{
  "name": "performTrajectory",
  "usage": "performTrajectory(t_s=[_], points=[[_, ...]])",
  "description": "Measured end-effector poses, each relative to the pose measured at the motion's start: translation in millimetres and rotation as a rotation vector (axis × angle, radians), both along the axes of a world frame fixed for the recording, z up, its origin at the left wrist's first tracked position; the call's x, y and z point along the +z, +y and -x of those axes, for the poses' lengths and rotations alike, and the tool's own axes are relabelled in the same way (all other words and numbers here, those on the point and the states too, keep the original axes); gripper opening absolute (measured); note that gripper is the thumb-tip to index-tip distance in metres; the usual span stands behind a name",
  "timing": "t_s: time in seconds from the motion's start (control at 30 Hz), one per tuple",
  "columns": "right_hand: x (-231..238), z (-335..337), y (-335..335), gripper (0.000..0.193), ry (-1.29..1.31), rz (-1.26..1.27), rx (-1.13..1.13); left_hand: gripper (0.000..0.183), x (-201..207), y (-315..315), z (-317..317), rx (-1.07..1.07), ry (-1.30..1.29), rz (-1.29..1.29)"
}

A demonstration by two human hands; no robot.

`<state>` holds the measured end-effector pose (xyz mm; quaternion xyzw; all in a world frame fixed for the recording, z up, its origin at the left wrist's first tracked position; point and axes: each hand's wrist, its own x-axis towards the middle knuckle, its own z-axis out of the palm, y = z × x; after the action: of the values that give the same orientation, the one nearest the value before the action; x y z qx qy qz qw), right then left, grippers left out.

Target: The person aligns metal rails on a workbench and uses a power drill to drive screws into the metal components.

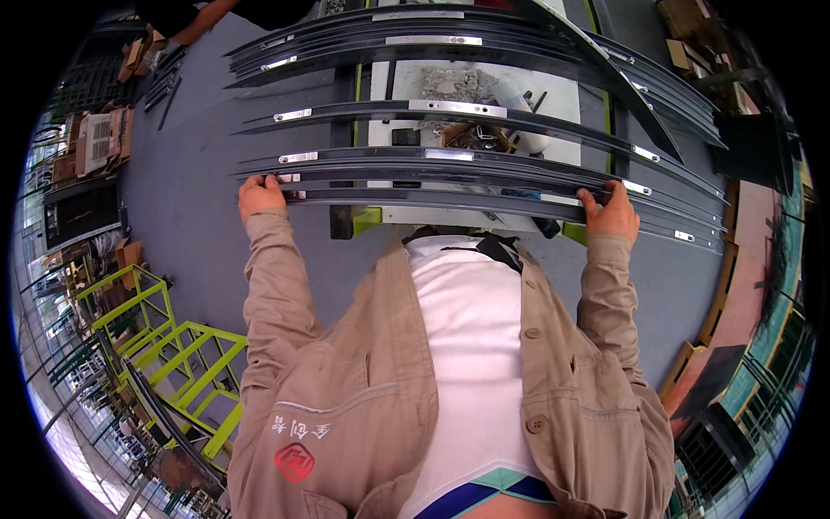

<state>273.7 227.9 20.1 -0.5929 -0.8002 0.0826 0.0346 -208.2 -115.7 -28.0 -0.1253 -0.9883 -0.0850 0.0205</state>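
My left hand (pixel 262 197) and right hand (pixel 612 210) are partly curled, fingers and thumbs gripping the nearest dark strips (pixel 415 199), which span crosswise before me over the white worktop (pixel 562 99). Beyond, more dark strips (pixel 363 112) lie roughly parallel; an open box (pixel 447 136) holds small parts.

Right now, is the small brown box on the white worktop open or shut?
The brown box is open: metal pieces show inside from above, with no visible lid over them.
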Motion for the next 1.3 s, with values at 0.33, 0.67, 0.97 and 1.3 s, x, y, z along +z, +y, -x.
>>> performTrajectory(t_s=[0.33, 0.67, 0.97, 1.3], points=[[-15.6, -71.7, 52.3, 0.055, -0.062, -0.079, -0.210, 0.037, 3.4, 0.8, 2.7, 0.014, -0.042, 0.080], [-19.4, -176.5, 141.3, 0.069, -0.273, -0.020, -0.503, 0.035, 3.1, -3.5, 9.6, 0.064, -0.077, 0.075], [-64.1, -203.8, 153.1, 0.063, -0.125, -0.055, -0.457, 0.031, 0.3, -5.5, 21.7, 0.018, -0.053, 0.057], [-63.9, -168.6, 105.5, 0.060, 0.098, -0.200, -0.247, 0.025, -18.2, -34.8, 17.9, -0.051, 0.020, -0.379]])
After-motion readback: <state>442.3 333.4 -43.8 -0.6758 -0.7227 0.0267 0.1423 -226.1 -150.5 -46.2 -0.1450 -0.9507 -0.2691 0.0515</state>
